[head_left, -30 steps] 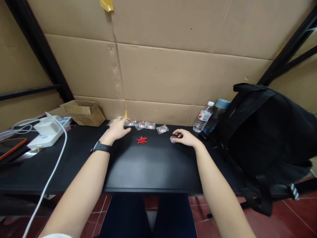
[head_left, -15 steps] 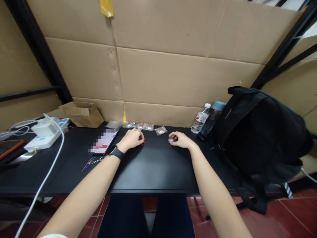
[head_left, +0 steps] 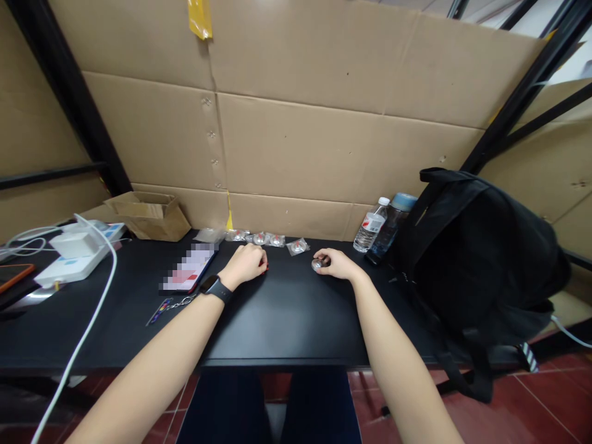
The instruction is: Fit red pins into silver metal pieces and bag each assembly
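My left hand (head_left: 245,265), with a dark watch (head_left: 213,287) on its wrist, rests on the black table with its fingers curled. A bit of something red (head_left: 265,267) peeks out at its fingertips; most of it is hidden. My right hand (head_left: 337,264) grips a small round silvery object (head_left: 317,264) between thumb and fingers, just above or on the tabletop. Beyond the hands lie several small clear packets with silvery, red-marked contents, the nearest packet (head_left: 298,247) standing apart from the others.
A phone (head_left: 192,268) and a keychain (head_left: 161,310) lie left of my left hand. Behind are a paper bag (head_left: 155,216) and a white power strip (head_left: 81,265) with cables. To the right stand a water bottle (head_left: 371,226), a blue-lidded bottle (head_left: 398,216) and a black backpack (head_left: 481,265).
The view has shifted slightly. Less of the red thing shows at my left hand, whose fingers have turned further over it. My right hand keeps its grip on the round silvery object.
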